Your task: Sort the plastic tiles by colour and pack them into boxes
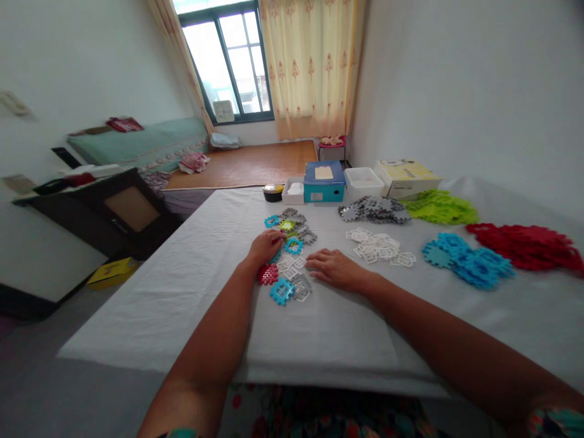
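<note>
A mixed cluster of flat, notched plastic building pieces lies on the white cloth between my hands. My left hand (266,246) rests at its left edge, fingers slightly bent and laid against the pieces, with no piece visibly gripped. Flat on the cloth at the right edge is my right hand (335,269), fingers stretched out, their tips by white frame-shaped pieces (287,267). A red piece (267,274) lies below my left hand. Nearest me are a blue gear-edged piece (281,291) and a grey piece (302,286). A lime green piece (287,225) sits among grey ones farther off.
To the right lie sorted piles: white pieces (376,246), grey pieces (376,210), lime green pieces (440,207), blue pieces (469,258) and red pieces (527,244). Along the far edge stand a blue box (324,190), a white tub (364,182) and a yellow-topped carton (406,176).
</note>
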Tool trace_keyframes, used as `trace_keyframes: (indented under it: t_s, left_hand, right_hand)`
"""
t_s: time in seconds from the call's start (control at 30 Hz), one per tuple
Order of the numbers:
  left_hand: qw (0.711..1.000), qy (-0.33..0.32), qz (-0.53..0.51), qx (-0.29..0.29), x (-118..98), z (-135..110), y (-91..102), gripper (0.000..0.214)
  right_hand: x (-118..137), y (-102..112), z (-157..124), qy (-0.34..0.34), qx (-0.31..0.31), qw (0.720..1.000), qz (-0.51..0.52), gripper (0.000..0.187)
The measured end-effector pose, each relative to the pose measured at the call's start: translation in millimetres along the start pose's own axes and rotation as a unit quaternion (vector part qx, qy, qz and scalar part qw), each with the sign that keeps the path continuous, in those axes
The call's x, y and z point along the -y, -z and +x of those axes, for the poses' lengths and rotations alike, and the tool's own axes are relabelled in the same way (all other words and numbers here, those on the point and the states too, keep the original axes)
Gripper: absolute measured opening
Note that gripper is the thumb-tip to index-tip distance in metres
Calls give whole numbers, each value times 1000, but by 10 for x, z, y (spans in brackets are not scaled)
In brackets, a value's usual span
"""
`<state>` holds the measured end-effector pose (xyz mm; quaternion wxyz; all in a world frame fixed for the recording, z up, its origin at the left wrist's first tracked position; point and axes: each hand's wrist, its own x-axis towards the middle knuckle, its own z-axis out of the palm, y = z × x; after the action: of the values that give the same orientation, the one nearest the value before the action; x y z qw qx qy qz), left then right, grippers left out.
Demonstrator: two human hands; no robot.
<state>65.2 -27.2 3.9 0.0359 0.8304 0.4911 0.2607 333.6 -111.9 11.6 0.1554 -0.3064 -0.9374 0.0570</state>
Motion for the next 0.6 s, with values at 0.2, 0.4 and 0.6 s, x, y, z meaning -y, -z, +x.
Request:
trace_keyframes:
  t_s: [0.2,0.4,0.6]
  left_hand:
    - [1000,-4,5,2,36,3,-19,24]
    - [1000,-8,3,2,52,-5,-21,24]
    - [1000,-10,-1,2,38,0,-15,25]
  right_hand:
    - [-169,81,-83,-5,-14,1000,13,18]
    - [-103,154,-52,-94,-23,994,-59,32]
    - [-478,365,-255,-267,-115,946,-143,26]
